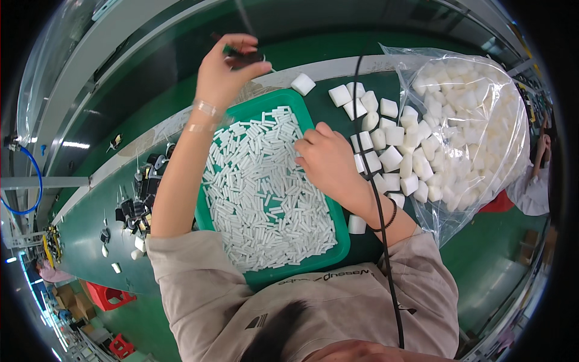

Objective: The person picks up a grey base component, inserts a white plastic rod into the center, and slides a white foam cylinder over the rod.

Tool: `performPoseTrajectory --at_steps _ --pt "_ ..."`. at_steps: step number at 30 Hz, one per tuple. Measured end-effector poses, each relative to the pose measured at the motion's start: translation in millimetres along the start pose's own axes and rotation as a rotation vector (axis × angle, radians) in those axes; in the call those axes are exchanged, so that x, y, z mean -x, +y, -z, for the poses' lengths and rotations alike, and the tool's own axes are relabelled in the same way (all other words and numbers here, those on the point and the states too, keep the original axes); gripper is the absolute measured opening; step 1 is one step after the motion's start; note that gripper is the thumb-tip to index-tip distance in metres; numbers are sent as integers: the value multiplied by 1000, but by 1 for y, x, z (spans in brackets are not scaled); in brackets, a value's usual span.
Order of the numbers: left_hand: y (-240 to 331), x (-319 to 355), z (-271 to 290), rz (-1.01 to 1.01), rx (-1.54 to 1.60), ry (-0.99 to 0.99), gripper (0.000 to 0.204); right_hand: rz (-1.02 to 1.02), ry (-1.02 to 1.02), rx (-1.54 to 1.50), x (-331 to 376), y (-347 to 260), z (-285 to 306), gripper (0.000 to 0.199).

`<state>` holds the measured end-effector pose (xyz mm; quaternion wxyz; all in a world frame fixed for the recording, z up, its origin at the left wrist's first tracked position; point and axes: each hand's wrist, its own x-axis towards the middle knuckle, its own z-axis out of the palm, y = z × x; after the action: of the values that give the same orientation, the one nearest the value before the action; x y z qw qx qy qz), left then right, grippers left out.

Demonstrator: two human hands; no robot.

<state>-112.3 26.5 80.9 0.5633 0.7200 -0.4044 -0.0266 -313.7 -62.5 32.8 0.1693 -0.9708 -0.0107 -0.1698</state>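
My left hand (231, 69) is raised above the far left corner of a green tray (345, 232). Its thumb and fingers are closed around a small black part (244, 58) with a thin light pin sticking out. Many short white tubes (271, 199) lie loose in the tray. Over the tray's right side, my right hand (329, 158) has its fingers curled together close to the tubes. Whatever sits between those fingertips is hidden. One white block (303, 84) rests just beyond the tray's far edge.
More white blocks (392, 158) lie right of the tray, beside a clear plastic bag (476, 133) full of them. Black parts with thin pins (142, 199) cluster on the table to the left. A black cable (386, 253) runs down across the view. Red stools (108, 297) stand at lower left.
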Motion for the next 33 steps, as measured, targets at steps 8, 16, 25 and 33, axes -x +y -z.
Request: performPoseTrajectory --at_steps 8,16,25,33 --pt "48 143 34 446 699 46 41 -20 20 147 7 -4 -11 11" --pt "38 192 21 534 1006 155 49 -116 -44 -1027 4 -38 35 14" --pt "55 181 16 502 828 230 33 -67 221 -957 6 -31 29 17" --pt "55 181 15 513 869 253 30 -7 292 -829 6 -30 27 18"
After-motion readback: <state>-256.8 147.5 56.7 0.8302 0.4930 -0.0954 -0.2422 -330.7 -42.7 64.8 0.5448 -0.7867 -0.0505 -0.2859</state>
